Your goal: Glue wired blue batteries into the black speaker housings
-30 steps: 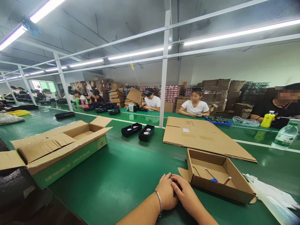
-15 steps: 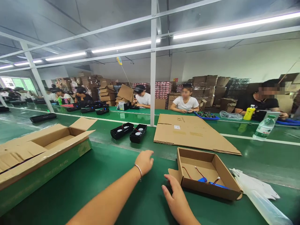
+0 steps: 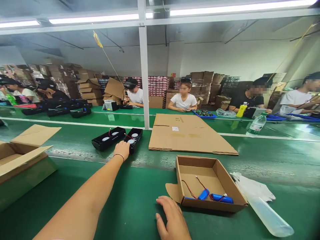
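My left hand (image 3: 122,150) is stretched forward, its fingers closed on the near end of a black speaker housing (image 3: 136,137) with round silver drivers and a red wire. A second black speaker housing (image 3: 102,142) lies just left of it. My right hand (image 3: 171,218) hovers low over the green bench, thumb and fingers apart, holding nothing. Near it stands an open cardboard box (image 3: 212,208), with a side flap towards my fingers. Blue cylindrical batteries (image 3: 222,198) with red and black leads lie inside that box.
A flat cardboard sheet (image 3: 185,136) lies behind the box. Another open carton (image 3: 27,166) stands at left. White plastic bags (image 3: 267,213) and a water bottle (image 3: 257,125) are at right. An upright post (image 3: 143,73) rises mid-bench. Several co-workers sit opposite.
My left hand has moved forward to the right-hand speaker housing and closed on its near end. My right hand stays open beside the box. The view has turned right.
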The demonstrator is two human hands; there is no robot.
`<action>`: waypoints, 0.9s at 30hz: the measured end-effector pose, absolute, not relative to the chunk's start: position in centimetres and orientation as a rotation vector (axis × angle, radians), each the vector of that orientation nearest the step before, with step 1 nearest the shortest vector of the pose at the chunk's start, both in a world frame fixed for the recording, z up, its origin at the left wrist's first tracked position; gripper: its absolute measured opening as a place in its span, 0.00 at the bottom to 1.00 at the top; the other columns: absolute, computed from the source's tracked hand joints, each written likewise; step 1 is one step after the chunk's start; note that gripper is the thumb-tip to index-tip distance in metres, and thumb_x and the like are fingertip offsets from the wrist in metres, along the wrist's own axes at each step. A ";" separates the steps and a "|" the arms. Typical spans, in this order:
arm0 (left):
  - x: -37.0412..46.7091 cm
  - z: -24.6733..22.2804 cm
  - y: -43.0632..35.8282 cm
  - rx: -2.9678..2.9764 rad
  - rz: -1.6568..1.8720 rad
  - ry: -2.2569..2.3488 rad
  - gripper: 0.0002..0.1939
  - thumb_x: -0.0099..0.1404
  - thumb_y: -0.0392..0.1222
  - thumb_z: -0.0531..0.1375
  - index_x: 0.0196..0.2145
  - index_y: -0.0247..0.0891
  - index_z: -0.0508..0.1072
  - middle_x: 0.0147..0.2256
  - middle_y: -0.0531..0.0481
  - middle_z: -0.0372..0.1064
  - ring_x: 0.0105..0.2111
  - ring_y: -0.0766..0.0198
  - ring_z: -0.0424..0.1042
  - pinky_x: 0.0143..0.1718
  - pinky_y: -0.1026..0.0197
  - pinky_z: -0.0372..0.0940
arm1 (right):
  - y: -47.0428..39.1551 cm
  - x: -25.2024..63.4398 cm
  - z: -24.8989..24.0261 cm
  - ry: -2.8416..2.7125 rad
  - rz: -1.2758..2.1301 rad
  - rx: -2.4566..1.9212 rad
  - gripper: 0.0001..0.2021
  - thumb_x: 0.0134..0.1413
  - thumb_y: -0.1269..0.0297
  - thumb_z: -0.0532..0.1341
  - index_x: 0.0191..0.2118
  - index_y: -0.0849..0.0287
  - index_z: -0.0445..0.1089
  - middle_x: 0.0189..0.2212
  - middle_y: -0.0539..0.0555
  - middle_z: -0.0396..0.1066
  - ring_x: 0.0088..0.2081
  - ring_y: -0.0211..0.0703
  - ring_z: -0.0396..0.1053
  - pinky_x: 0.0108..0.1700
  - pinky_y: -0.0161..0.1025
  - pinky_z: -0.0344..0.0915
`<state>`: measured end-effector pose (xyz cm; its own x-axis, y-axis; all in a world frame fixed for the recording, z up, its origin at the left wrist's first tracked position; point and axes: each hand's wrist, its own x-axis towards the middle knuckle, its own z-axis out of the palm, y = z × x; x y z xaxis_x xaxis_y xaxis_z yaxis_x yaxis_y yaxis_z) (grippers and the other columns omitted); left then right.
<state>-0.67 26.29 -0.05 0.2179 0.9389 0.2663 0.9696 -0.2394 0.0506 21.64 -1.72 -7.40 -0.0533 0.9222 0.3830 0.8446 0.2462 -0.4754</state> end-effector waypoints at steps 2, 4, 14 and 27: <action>-0.3 0.4 25.9 -2.368 -0.374 -1.752 0.16 0.62 0.43 0.56 0.45 0.32 0.66 0.45 0.46 0.63 0.53 0.60 0.59 0.61 0.44 0.52 | -1.8 21.5 -7.0 -1.900 0.199 -1.622 0.18 0.52 0.66 0.54 0.50 0.52 0.65 0.51 0.51 0.64 0.52 0.43 0.63 0.54 0.42 0.63; 0.0 1.0 24.7 -2.414 -0.379 -1.657 0.14 0.62 0.42 0.56 0.44 0.32 0.67 0.43 0.47 0.64 0.49 0.61 0.62 0.61 0.44 0.51 | -1.9 21.4 -6.5 -1.896 0.264 -1.644 0.17 0.53 0.66 0.53 0.50 0.53 0.65 0.52 0.51 0.64 0.53 0.43 0.62 0.55 0.43 0.62; -1.6 2.4 7.2 -2.784 -0.449 -1.465 0.14 0.54 0.38 0.64 0.38 0.47 0.68 0.39 0.57 0.66 0.44 0.66 0.63 0.61 0.48 0.41 | -1.9 21.7 -5.4 -1.463 0.531 -1.480 0.20 0.60 0.54 0.49 0.55 0.53 0.57 0.52 0.54 0.62 0.48 0.40 0.65 0.49 0.39 0.65; -5.8 2.9 7.4 -2.990 -0.907 -1.228 0.27 0.63 0.62 0.40 0.49 0.42 0.61 0.52 0.48 0.59 0.53 0.65 0.60 0.58 0.59 0.57 | -2.7 21.1 -5.6 -1.533 0.181 -1.341 0.19 0.63 0.57 0.47 0.59 0.49 0.52 0.56 0.52 0.56 0.54 0.41 0.58 0.47 0.36 0.64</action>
<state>-5.78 7.44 2.92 0.5912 0.7017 0.3977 0.5863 -0.7124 0.3856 21.14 -2.69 -5.60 0.1701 0.7947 0.5827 0.6371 0.3625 -0.6803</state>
